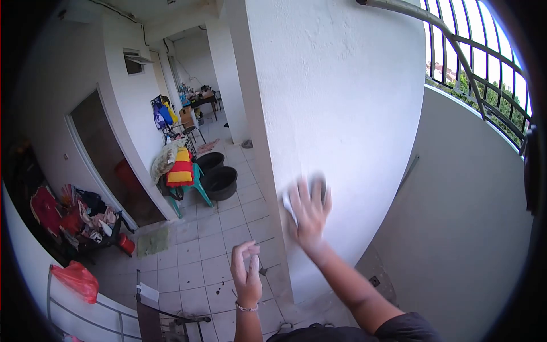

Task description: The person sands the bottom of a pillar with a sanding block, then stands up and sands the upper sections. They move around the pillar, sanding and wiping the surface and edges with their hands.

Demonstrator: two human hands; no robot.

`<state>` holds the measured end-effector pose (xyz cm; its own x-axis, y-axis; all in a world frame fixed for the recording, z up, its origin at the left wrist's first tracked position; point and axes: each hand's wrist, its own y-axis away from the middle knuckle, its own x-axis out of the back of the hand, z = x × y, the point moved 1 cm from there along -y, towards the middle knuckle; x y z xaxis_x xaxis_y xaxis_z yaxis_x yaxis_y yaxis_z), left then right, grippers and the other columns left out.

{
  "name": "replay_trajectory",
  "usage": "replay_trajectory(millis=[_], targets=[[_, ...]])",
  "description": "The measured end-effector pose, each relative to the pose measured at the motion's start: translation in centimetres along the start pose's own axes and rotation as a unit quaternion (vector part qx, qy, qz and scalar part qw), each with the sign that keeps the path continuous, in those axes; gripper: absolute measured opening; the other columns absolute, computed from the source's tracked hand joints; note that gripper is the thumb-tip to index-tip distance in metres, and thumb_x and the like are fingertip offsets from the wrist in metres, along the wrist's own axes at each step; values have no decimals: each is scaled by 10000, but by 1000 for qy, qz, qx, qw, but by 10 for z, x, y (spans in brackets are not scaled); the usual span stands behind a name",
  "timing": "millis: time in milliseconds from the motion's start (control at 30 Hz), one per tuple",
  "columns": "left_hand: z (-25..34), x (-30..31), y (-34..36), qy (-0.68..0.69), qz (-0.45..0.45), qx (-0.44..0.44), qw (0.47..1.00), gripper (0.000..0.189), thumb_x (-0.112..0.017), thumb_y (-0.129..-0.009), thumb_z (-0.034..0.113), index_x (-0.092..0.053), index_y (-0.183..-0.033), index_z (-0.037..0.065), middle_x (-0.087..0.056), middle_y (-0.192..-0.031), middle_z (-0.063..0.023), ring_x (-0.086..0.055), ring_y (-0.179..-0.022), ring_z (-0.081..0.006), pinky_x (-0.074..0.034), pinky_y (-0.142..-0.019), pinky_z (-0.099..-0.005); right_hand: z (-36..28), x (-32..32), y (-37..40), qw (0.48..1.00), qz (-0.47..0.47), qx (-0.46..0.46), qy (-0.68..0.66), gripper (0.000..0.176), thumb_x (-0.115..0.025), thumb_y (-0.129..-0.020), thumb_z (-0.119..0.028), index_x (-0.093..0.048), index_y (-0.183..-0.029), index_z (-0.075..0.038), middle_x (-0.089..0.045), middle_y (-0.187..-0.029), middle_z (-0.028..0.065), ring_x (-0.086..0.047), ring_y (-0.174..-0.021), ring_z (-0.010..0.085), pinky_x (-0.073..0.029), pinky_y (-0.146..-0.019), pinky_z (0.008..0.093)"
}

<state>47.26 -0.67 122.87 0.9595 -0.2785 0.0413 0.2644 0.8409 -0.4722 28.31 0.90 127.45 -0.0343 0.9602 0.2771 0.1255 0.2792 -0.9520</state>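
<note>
My right hand [309, 214] lies against the white wall [342, 114], fingers spread and slightly blurred. Under the fingers it presses a dark grey sheet [319, 187], which looks like sandpaper and is mostly covered by the hand. A pale patch shows at the left side of that hand, close to the wall's corner. Lower and to the left, my left hand [247, 268] hangs in the air over the tiled floor, away from the wall. Its fingers are loosely curled, with a gap to the thumb and whitish powder on the skin. Nothing clear shows in it.
Black tubs [220, 182] stand on the tiles beside a green stool [199, 185] carrying a red and yellow cushion [180, 167]. Clothes cover a table [108, 248] at left. A metal rack [114, 316] is at lower left. Window bars [478, 74] are at upper right.
</note>
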Motion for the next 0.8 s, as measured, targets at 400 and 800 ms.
replay_trajectory(millis=[400,800], targets=[[4,-7,-2,-40,-43,-10,998,236,-539,-927,51,-590,-1151,-7,-619,-1056,-120,-618,-1002,-211,-478,-917,-346,-18,36,-140,998,23,58,-16,641,-603,-853,-42,-489,-1471,-168,-446,-1540,79,-309,-1476,345,-101,-1174,493],[-31,2,13,-54,-3,20,998,212,-529,-929,11,-592,-1131,-4,-620,-1065,-114,-623,-987,-206,-485,-912,-340,9,-8,97,993,-95,-53,-41,496,-658,-823,-168,-649,-1319,-176,-598,-1389,74,-397,-1402,402,-126,-1160,485]])
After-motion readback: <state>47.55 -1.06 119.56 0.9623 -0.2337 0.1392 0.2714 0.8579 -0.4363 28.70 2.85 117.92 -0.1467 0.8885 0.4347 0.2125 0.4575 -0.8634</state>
